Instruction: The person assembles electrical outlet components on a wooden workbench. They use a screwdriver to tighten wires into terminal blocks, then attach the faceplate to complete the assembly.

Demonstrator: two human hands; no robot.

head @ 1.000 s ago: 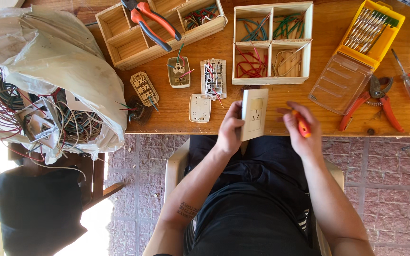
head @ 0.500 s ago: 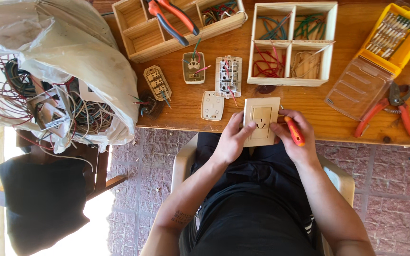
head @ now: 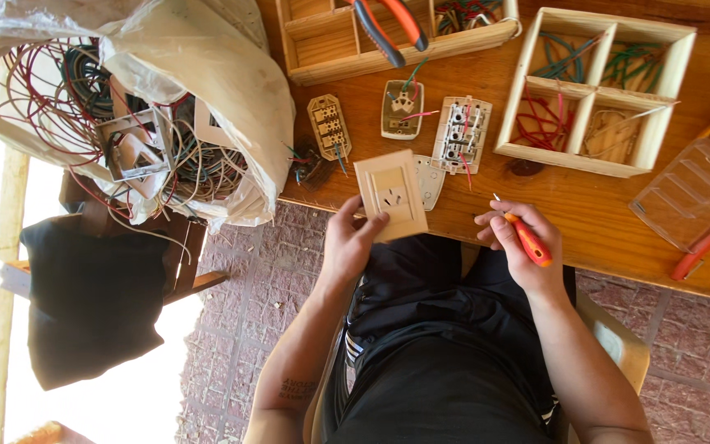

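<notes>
- You hold a beige plastic socket cover plate (head: 390, 196), and an orange-handled screwdriver (head: 527, 238).
- At twelve o'clock lie red-handled pliers (head: 388, 29).
- At two o'clock, the pale wooden divided box (head: 589, 90) holds red, green and tan wires.

An electrician's workbench: wooden table (head: 585, 205) with wire trays (head: 597, 90), pliers (head: 388, 29), sockets (head: 462, 134).

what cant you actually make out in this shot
- Back of the beige socket plate in the left hand: head view, faces away from the camera.
- Tip of the orange screwdriver in the right hand: too small to tell its type.
- Red-handled pliers: head view, jaws cut off by the top edge.
- Bottom of the white bag: buried under tangled wires.
</notes>
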